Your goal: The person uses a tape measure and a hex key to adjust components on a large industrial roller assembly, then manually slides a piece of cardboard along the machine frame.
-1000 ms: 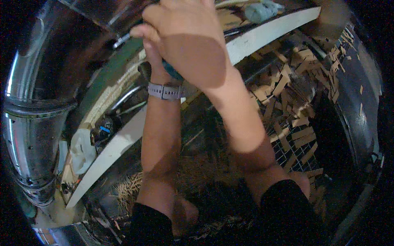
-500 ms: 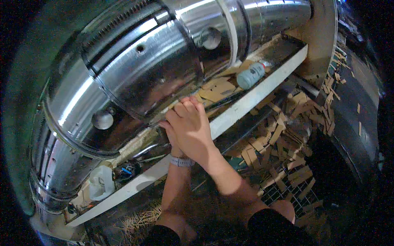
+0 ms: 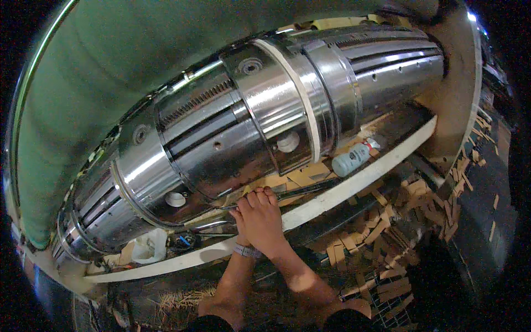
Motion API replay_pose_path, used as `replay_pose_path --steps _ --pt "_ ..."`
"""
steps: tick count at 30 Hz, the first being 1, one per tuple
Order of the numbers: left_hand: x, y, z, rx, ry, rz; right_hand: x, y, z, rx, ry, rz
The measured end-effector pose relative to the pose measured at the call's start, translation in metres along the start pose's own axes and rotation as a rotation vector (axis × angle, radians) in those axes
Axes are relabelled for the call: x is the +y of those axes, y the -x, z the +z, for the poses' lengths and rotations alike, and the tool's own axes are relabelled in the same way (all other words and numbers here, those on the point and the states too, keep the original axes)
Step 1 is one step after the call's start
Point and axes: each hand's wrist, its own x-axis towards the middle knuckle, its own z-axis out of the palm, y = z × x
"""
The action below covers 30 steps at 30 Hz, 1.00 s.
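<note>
My right hand [image 3: 261,217] lies over my left hand [image 3: 241,226], fingers curled. Both are closed together at the tray beneath a large shiny metal cylinder [image 3: 215,157]. Whatever they grip is hidden under the fingers; a dark bar [image 3: 307,191] runs off to their right. Most of my left hand is covered by the right, and a pale wristband [image 3: 246,250] circles my left wrist. The cylinder is built of ringed sections with slots, a toothed strip [image 3: 196,103] and round recesses, one of them a pale disc [image 3: 176,199] left of my hands.
The tray's white front rail [image 3: 343,193] crosses below the cylinder. Inside the tray sit a pale blue bottle [image 3: 351,161], cardboard pieces [image 3: 301,176], a cut white jug [image 3: 148,247] and a metal rod [image 3: 213,224]. Cardboard scraps [image 3: 370,227] cover the floor. A green curved cover [image 3: 110,61] rises behind.
The view has shifted upward and back, so more of the cylinder and the green cover shows. My hands appear lower in the picture and remain clasped one over the other.
</note>
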Motion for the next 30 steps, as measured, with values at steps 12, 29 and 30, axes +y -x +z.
replay_pose_path --steps 12,29,30 --pt "0.022 0.067 -0.016 0.076 -0.402 -0.075 0.017 -0.004 -0.004 0.033 -0.06 -0.147" --pt "0.232 0.141 0.164 -0.371 -1.45 0.867 0.026 0.0 -0.014 -0.146 -0.189 -0.065" --pt "0.234 0.133 0.175 -0.356 -1.557 0.961 0.023 0.0 -0.007 -0.108 -0.24 -0.064"
